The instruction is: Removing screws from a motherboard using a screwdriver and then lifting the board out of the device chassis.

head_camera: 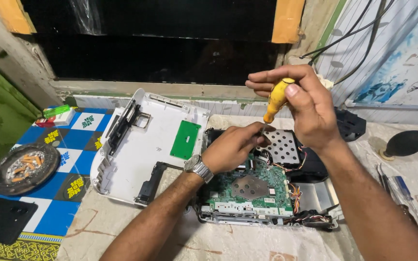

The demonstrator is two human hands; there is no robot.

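Yellow-handled screwdriver (275,102) near-upright in right hand (306,108), tip down toward circuit board (252,186).

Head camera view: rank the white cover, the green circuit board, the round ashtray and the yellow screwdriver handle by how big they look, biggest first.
1. white cover
2. green circuit board, partly hidden by the left hand, so its full extent is unsure
3. round ashtray
4. yellow screwdriver handle, gripped by the right hand
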